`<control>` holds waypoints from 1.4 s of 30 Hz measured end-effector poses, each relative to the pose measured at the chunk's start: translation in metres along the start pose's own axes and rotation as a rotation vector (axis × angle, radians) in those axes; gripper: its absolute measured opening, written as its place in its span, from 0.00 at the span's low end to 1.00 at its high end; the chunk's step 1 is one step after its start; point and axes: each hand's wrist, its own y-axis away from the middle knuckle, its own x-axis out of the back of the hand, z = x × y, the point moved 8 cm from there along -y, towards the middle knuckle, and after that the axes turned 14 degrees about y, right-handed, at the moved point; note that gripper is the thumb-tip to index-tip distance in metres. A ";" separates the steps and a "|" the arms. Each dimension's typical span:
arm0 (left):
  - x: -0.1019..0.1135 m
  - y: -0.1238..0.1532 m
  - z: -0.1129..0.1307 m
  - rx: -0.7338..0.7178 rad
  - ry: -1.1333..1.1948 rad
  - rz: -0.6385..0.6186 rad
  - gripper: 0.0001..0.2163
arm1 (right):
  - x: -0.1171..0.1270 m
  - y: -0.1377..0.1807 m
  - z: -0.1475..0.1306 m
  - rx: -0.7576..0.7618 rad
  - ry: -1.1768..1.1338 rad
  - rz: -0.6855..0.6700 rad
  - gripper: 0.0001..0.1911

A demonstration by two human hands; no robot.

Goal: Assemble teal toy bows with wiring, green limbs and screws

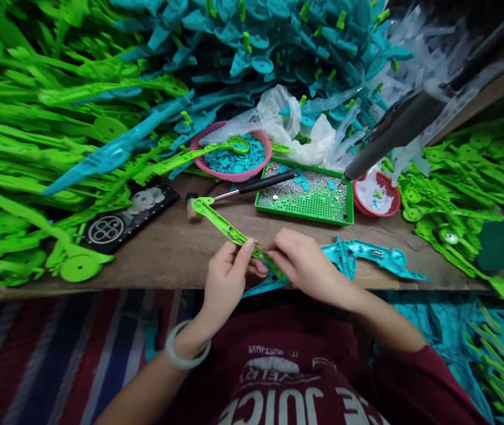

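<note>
My left hand (227,274) is closed round a long bright green plastic part (223,223) that slants up to the left over the wooden bench (176,248). My right hand (307,262) pinches the same part at its lower end, fingers pressed together, right beside the left thumb. A teal plastic piece (263,286) pokes out under both hands at the bench edge. Another teal part (369,257) lies flat just right of my right hand. A pale bangle sits on my left wrist.
A small hammer (243,190) lies behind the hands. A green tray (307,206) holds small metal bits; a pink basket (231,171) holds teal pieces; a red bowl (378,198) stands right. Heaps of green parts (21,147) and teal parts (287,41) surround the bench. A phone (130,215) lies left.
</note>
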 end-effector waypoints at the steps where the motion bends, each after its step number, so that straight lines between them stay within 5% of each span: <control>1: -0.002 0.001 0.003 -0.011 -0.037 -0.001 0.15 | 0.001 0.000 0.003 -0.030 -0.084 -0.010 0.07; 7: -0.009 0.004 0.018 -0.082 -0.175 -0.008 0.13 | -0.014 0.000 0.017 -0.196 -0.586 -0.071 0.06; 14: -0.008 0.009 0.011 -0.032 -0.126 -0.005 0.15 | -0.022 0.000 0.026 -0.263 -0.694 -0.009 0.07; 22: -0.013 0.011 0.009 -0.022 -0.139 -0.037 0.13 | -0.029 0.001 0.025 -0.260 -0.858 -0.145 0.08; 37: -0.019 0.007 0.004 0.021 -0.026 -0.065 0.15 | -0.009 0.009 0.024 -0.126 -0.482 0.106 0.05; 42: -0.026 0.008 0.008 0.063 0.010 -0.188 0.16 | -0.007 0.014 0.025 -0.135 -0.482 0.134 0.04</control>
